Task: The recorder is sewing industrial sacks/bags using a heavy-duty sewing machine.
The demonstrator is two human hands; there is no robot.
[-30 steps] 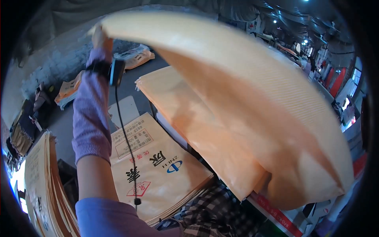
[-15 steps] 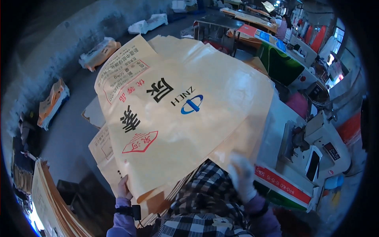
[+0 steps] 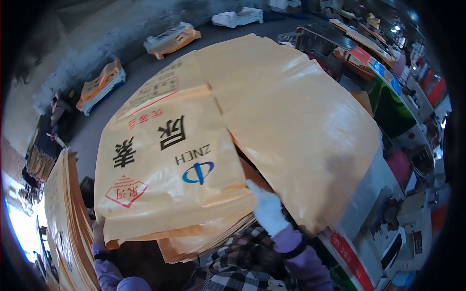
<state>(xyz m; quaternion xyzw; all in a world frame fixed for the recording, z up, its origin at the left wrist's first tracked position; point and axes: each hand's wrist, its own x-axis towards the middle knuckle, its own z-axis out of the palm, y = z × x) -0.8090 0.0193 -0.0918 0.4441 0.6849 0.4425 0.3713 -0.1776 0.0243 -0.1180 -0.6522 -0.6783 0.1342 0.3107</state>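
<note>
A large cream sack (image 3: 160, 194) with black, red and blue print is spread in front of me, over a stack of similar sacks (image 3: 228, 228). My left hand (image 3: 98, 230), bare, has its fingers closed on the sack's near left corner; part of them is hidden beneath it. In a white glove, my right hand (image 3: 269, 211) pinches the near right corner of the same sack. To its right lies a plain, unprinted cream sack (image 3: 301, 126), with a dark gap between the two sheets.
An upright stack of sacks (image 3: 70, 218) stands at my left. On the right are a white sewing machine (image 3: 417, 233) and its table (image 3: 361, 179). Sack bundles (image 3: 174, 41) lie along the wall. Farther off, a person (image 3: 400, 63) is beside long tables.
The printed sack has turned and moved left, showing the plain sack beside it. My right hand, apart from it earlier, is now at its corner. The view has swung left.
</note>
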